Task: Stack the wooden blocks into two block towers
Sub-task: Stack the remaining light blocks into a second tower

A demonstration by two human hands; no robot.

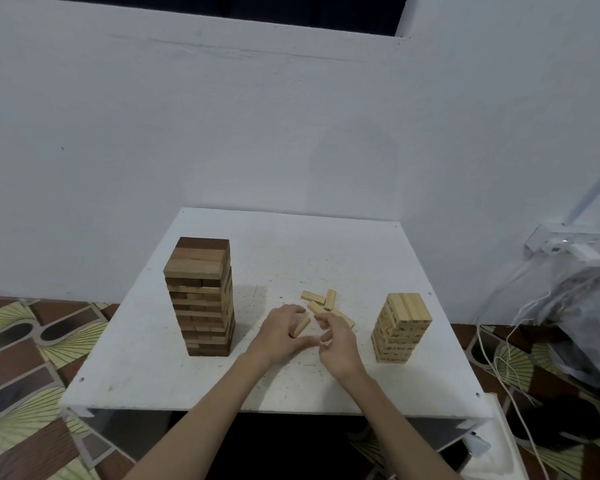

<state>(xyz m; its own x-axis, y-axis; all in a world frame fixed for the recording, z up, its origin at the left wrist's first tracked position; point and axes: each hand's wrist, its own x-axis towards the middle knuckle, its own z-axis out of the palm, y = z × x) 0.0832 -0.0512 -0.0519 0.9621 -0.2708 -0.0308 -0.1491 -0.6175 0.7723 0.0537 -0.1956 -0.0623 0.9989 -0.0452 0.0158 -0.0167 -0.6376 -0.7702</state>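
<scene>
Item: pale wooden block (301, 326), lower centre of frame, held in the left hand (280, 332), fingers curled round its length. Judged light, rigid, smooth-faced; best taken across the long sides, leaving the ends free for setting down.

Right hand (336, 337): just beside the left, fingers loosely curled, apparently holding nothing, though the fingertips are partly hidden.

Loose blocks (323, 301): a small scatter just above the hands, some overlapping.

Pale tower (400, 327): right of centre, short, square-stacked; the likely destination, by matching colour.

Dark tower (201, 296): left of centre, taller, mixed brown layers; likely to topple if knocked.

Tabletop (291, 382): white, speckled.

Surrounds: patterned floor (32, 341), cables (506, 362) and a bundled bag (582, 306) at right edge. Nothing lies between the hands and either tower.
</scene>
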